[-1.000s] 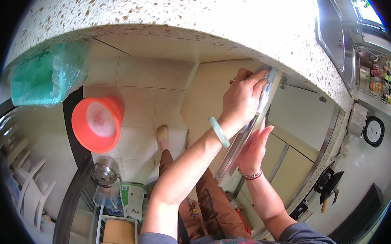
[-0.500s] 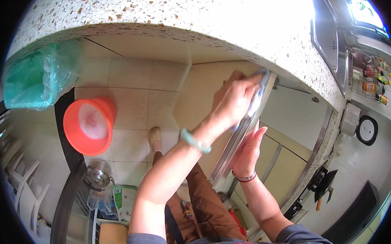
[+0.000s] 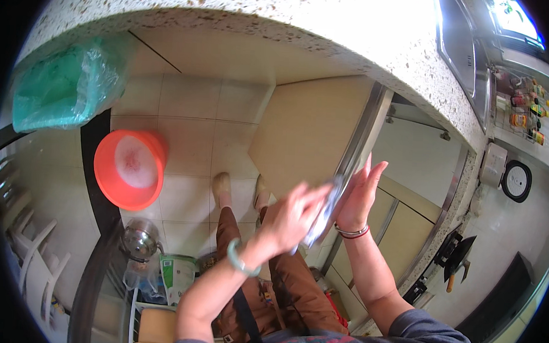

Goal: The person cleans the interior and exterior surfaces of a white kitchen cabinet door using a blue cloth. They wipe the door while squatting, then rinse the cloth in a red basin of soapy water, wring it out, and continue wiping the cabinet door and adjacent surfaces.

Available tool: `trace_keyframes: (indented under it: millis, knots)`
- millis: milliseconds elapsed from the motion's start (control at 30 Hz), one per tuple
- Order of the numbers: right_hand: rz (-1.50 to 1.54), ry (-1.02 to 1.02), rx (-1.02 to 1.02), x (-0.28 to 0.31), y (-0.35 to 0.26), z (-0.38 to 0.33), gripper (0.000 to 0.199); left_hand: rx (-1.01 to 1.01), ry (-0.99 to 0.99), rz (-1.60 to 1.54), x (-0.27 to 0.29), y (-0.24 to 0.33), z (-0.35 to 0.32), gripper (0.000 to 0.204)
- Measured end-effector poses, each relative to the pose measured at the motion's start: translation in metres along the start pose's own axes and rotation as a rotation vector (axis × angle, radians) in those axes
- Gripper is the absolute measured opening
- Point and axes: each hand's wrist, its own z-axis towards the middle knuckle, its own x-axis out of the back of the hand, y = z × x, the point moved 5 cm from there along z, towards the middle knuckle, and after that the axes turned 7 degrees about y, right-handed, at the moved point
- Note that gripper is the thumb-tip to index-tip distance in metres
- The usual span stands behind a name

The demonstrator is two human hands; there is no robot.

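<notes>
My left hand (image 3: 292,220), wearing a pale green bangle, is closed around a light-coloured, partly blurred cloth (image 3: 323,218). The cloth lies against the lower part of the metal-trimmed edge (image 3: 360,141) of an open cream cabinet door (image 3: 316,127). On the door's other side, my right hand (image 3: 359,200) is held flat with fingers stretched and thumb apart, close to or touching the door. That hand's fingers are partly hidden by the door edge. A bracelet and a red cord circle the right wrist.
A speckled countertop (image 3: 245,8) curves above the door. On the left are an orange bucket (image 3: 106,173) of foamy water, a green bin (image 3: 44,103) lined with plastic and a metal kettle (image 3: 140,239). The open cabinet (image 3: 410,153) is at right.
My left hand has moved with the cloth down the door edge, from near its top toward the lower end. My right hand stays beside the door, and the view has shifted slightly.
</notes>
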Motion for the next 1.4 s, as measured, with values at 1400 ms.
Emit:
trace_keyframes:
  millis: [1400]
  knots:
    - [-0.066,0.033,0.034,0.0,0.004,0.001,0.079,-0.178,0.25,0.054,-0.002,0.045,0.156,0.025]
